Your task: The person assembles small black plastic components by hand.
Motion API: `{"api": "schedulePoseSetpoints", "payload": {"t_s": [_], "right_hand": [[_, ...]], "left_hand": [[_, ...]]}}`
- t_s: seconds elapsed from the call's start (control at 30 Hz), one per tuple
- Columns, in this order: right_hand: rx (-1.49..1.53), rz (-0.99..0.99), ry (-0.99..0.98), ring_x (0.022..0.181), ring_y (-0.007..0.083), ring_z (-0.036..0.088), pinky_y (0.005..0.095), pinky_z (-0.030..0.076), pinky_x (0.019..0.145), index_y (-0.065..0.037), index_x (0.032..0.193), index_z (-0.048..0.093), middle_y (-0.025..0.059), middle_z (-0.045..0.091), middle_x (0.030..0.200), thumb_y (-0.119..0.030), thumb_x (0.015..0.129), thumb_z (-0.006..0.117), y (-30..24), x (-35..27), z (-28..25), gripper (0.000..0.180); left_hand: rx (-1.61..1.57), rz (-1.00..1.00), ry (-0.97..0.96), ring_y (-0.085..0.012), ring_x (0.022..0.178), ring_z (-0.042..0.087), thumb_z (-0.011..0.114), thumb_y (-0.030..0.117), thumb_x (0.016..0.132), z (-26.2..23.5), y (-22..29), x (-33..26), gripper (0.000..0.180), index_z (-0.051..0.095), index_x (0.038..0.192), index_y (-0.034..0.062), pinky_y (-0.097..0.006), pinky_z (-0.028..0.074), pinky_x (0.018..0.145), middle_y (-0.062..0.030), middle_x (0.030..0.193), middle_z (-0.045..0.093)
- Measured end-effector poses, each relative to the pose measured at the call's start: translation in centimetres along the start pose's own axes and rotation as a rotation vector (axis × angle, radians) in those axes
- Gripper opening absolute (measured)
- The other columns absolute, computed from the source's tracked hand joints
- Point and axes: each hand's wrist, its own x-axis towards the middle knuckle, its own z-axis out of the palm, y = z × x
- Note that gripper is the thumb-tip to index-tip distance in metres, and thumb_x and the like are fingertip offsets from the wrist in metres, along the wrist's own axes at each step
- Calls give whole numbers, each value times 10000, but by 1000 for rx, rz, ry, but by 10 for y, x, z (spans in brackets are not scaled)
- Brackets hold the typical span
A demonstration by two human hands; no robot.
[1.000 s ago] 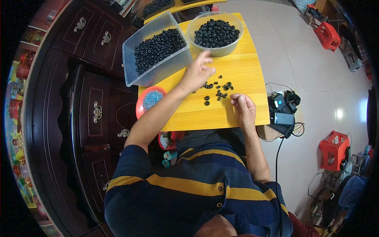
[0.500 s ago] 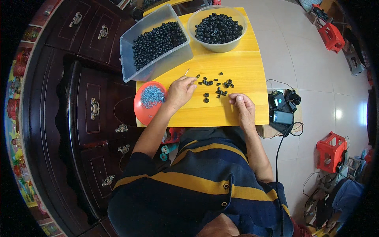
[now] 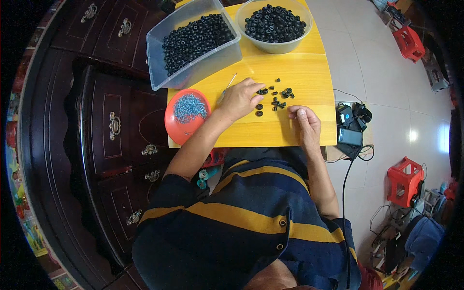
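My left hand (image 3: 240, 99) rests on the yellow table (image 3: 299, 72), holding a thin rod-like tool (image 3: 227, 88) that sticks up to the left; its fingertips touch a scatter of small black beads (image 3: 275, 99). My right hand (image 3: 303, 124) lies flat on the table just below and right of those beads, fingers together, with nothing visibly in it. An orange dish (image 3: 187, 116) of small blue-grey metal pieces sits left of my left hand. A clear rectangular tub (image 3: 193, 43) and a round bowl (image 3: 274, 21), both full of black beads, stand at the far edge.
A dark wooden cabinet (image 3: 111, 125) with metal drawer handles stands against the table's left side. A black device with cables (image 3: 350, 125) sits on a low stand at the right. Red plastic stools (image 3: 405, 179) stand on the tiled floor further right.
My left hand has drawn back from the far side of the bead scatter toward me and now rests at the beads' left edge. The right hand stayed put.
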Motion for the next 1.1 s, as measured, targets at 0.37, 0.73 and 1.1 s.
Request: {"api": "schedulePoseSetpoints", "payload": {"t_s": [0.37,0.73,1.1], "right_hand": [[-54,-36,79,889,100,587,245,479,849,-12,1080,690,41,691,1028,-206,1041,540,-3,-3,16,248],[-356,-37,154,875,76,569,213,466,796,-38,1084,693,12,679,1029,-248,1032,548,2,-11,21,261],[-30,124,-14,760,61,526,212,444,708,-48,1180,597,-13,615,916,-209,1025,576,-11,-18,64,225]], "left_hand": [[107,67,-47,-289,835,674,688,188,846,14,-4,1,150,735,961,104,-405,548,724,-85,908,661],[88,153,-80,-281,931,662,663,257,873,31,5,2,224,700,1001,77,-415,552,773,-89,947,672],[-188,137,151,-297,762,679,697,187,761,-11,27,-48,165,687,884,77,-437,556,650,-75,850,646]]}}
